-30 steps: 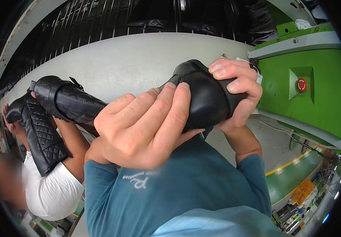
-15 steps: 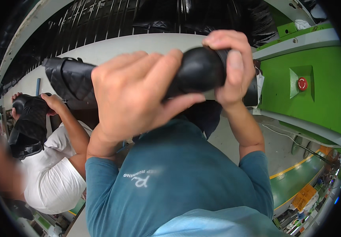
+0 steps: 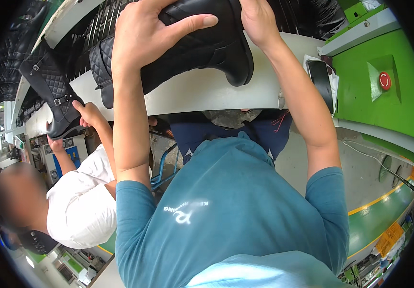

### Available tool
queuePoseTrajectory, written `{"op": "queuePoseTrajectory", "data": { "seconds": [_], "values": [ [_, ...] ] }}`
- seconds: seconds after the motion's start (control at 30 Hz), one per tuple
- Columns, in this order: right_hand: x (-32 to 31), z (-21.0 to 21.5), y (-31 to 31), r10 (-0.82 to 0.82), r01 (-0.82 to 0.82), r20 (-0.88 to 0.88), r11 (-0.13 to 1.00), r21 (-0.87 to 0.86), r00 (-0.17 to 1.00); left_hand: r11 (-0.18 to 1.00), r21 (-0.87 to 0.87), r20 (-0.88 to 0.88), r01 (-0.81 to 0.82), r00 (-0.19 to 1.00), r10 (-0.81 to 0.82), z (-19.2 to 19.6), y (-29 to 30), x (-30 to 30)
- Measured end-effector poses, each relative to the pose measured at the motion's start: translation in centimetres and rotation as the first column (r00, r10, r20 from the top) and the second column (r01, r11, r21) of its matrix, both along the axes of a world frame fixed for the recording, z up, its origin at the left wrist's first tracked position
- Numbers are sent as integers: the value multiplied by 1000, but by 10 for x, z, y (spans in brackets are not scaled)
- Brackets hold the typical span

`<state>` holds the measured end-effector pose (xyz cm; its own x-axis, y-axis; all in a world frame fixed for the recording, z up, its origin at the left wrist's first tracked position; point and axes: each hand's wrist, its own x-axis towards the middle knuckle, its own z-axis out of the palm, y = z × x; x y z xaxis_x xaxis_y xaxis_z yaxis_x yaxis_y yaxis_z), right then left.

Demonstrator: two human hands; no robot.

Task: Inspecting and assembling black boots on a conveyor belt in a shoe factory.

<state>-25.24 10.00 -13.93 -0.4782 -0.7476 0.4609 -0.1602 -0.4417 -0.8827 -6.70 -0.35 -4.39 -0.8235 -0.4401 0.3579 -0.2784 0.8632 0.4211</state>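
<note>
A tall black boot (image 3: 192, 53) with quilted panels and a buckled strap lies on its side above the near edge of the white bench. My left hand (image 3: 144, 36) is closed around its shaft, the thumb stretched across the upper and the fingertips out of frame. At the sole side, near the heel, my right hand (image 3: 259, 24) grips the boot's foot; its fingers are partly cut off by the top edge. The toe of the boot lies outside the picture.
On my left a co-worker in white holds a similar boot (image 3: 53, 93). The white bench (image 3: 187, 98) curves before me, with metal rods behind it. A phone (image 3: 320, 79) lies at its right end, beside a green machine panel with a red button (image 3: 384, 80).
The boot has moved forward, away from my chest, and turned so its side shows. Both my arms have stretched out with it. The co-worker has raised the other boot.
</note>
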Motion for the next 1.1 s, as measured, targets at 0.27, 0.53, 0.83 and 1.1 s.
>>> {"op": "queuePoseTrajectory", "data": {
  "seconds": [0.27, 0.53, 0.83, 1.1],
  "values": [
    [15, -3, -10, -404, 348, -211, 901, -258, 890, 1000, -3, -45, 28, 999, -28, -1, 2, -1],
    [9, -4, 4, -305, 251, -193, 932, -260, 933, 965, -242, -110, 101, 985, -131, -13, 3, 11],
    [45, 5, 64, -374, 230, -392, 901, -367, 841, 928, -304, -276, 218, 912, -304, -22, 40, 49],
    [80, -34, 97, -135, -56, -684, 967, -249, 717, 976, -163, -228, 144, 957, -180, -118, 42, 98]
  ]
}}
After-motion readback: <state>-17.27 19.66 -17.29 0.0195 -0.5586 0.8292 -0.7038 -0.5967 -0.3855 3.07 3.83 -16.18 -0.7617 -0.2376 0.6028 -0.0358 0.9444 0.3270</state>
